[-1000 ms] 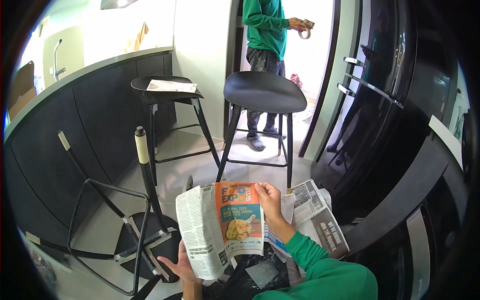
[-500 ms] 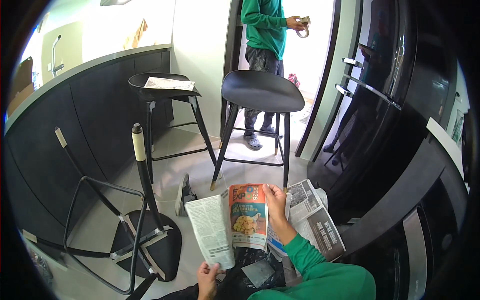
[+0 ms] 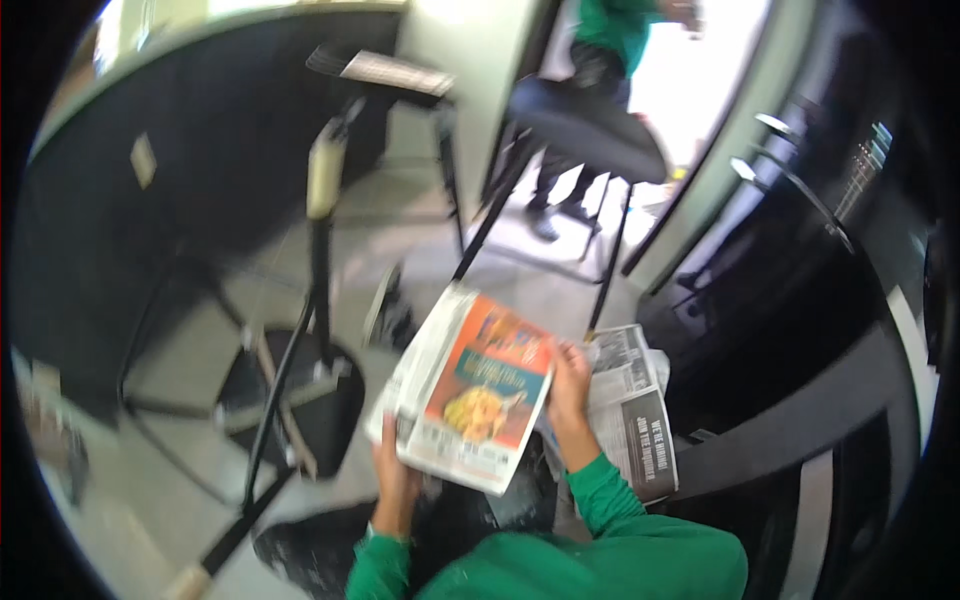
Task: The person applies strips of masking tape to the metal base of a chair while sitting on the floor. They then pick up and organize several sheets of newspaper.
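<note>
Both hands grip my folded newspaper [image 3: 470, 395], left hand [image 3: 395, 478] closed on its lower edge, right hand [image 3: 568, 385] pinching the right side, tilting it over the floor beside a second newspaper [image 3: 632, 405], apparently to keep the pages together.

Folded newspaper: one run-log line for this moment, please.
left hand: holds folded newspaper lower edge | right hand: holds its right edge | more newspaper beside | toppled stool left
</note>
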Demonstrator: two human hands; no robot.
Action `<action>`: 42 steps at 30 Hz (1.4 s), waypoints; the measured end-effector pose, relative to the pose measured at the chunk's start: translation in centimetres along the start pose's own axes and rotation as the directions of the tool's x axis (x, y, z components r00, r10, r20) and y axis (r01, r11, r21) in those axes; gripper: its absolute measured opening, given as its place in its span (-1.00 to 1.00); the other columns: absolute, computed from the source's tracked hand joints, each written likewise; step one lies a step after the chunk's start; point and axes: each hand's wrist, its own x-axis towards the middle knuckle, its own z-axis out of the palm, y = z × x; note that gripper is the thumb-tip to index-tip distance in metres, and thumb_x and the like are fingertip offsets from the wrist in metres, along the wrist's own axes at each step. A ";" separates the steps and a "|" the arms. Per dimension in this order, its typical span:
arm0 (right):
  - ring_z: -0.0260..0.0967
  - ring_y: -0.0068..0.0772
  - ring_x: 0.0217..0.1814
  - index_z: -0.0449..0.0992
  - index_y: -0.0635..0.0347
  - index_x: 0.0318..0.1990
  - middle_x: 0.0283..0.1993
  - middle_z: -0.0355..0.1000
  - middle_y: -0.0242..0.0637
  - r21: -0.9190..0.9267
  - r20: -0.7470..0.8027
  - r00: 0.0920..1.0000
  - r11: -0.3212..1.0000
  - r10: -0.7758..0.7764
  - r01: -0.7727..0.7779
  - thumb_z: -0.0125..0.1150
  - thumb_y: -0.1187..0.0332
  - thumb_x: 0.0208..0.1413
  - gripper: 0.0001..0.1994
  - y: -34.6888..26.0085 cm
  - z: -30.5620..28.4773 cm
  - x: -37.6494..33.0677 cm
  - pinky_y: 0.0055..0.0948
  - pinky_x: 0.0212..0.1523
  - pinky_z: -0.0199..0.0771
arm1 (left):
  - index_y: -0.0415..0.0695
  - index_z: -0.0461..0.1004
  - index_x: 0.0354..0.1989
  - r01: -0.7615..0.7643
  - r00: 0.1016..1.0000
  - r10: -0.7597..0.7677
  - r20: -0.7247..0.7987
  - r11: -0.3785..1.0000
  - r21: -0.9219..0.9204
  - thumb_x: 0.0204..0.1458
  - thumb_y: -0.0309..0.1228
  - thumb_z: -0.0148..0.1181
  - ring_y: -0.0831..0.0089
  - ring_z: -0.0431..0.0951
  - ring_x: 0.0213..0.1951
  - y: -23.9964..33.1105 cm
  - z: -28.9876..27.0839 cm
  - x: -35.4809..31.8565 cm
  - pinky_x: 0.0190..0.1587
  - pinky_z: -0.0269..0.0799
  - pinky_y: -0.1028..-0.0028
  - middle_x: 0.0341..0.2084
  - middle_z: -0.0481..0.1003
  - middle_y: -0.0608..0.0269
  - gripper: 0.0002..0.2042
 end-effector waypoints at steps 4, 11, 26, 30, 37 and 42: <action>0.54 -0.48 -0.13 0.54 0.27 -0.09 -0.10 0.58 -0.22 -0.039 -0.002 1.000 0.999 0.006 -0.006 0.14 0.35 0.37 -0.84 1.5 -4.4 -0.1 -0.46 -0.09 0.58 | -0.27 0.34 0.25 0.091 0.996 -0.091 0.012 0.995 -0.033 0.37 -0.24 0.06 0.34 0.58 0.09 -0.1 0.3 2.6 0.15 0.52 0.32 0.09 0.52 0.08 -0.59; 0.56 -0.30 0.04 0.47 0.28 0.05 0.06 0.54 -0.11 0.072 0.073 0.987 0.986 0.143 -0.148 0.10 0.34 0.39 -0.78 0.9 -3.7 -2.0 -0.36 0.04 0.59 | -0.26 0.44 0.15 -0.037 0.996 0.031 0.083 0.997 0.064 0.39 -0.23 0.04 0.55 0.60 -0.04 3.0 1.0 1.2 0.05 0.51 0.46 -0.01 0.58 0.22 -0.64; 0.47 -0.26 0.02 0.52 0.27 0.06 -0.05 0.55 -0.19 -0.264 0.545 0.702 0.888 0.459 -0.375 -0.13 -0.09 0.43 -0.46 -1.3 -2.7 3.8 -0.20 0.14 0.42 | -0.28 0.29 0.31 0.271 0.945 -0.285 0.158 0.957 0.108 0.36 -0.28 0.08 0.36 0.56 0.12 6.7 1.7 0.5 0.16 0.51 0.30 0.14 0.49 0.08 -0.56; 0.47 -0.42 -0.08 0.60 0.18 0.05 -0.10 0.58 -0.27 -0.508 0.552 0.701 0.848 0.452 -0.147 -0.17 -0.16 0.43 -0.41 -0.1 -2.9 6.4 -0.33 -0.11 0.56 | -0.29 0.24 0.34 0.261 0.954 -0.280 0.108 0.951 0.164 0.33 -0.31 0.13 0.27 0.52 0.17 6.5 2.3 -0.5 0.23 0.46 0.24 0.19 0.46 0.07 -0.51; 0.45 -0.49 0.12 0.52 0.31 0.15 0.10 0.54 -0.24 -0.467 0.638 0.461 0.786 0.616 -0.405 0.04 -0.11 0.38 -0.41 -2.1 2.1 3.1 -0.42 0.16 0.42 | -0.34 0.19 0.36 0.238 0.945 -0.289 0.150 0.927 0.289 0.28 -0.39 0.13 0.18 0.55 0.14 9.7 0.9 -2.2 0.21 0.48 0.21 0.18 0.46 -0.03 -0.47; 0.53 -0.62 -0.09 0.54 0.33 0.12 -0.03 0.60 -0.29 -0.306 0.717 0.517 0.878 0.467 -0.369 0.19 0.14 0.37 -0.60 -5.0 3.4 1.5 -0.59 -0.08 0.54 | -0.34 0.22 0.33 0.244 0.956 -0.283 0.076 0.913 0.328 0.28 -0.30 0.16 0.18 0.57 0.11 10.6 0.1 -2.7 0.17 0.51 0.21 0.16 0.47 -0.05 -0.46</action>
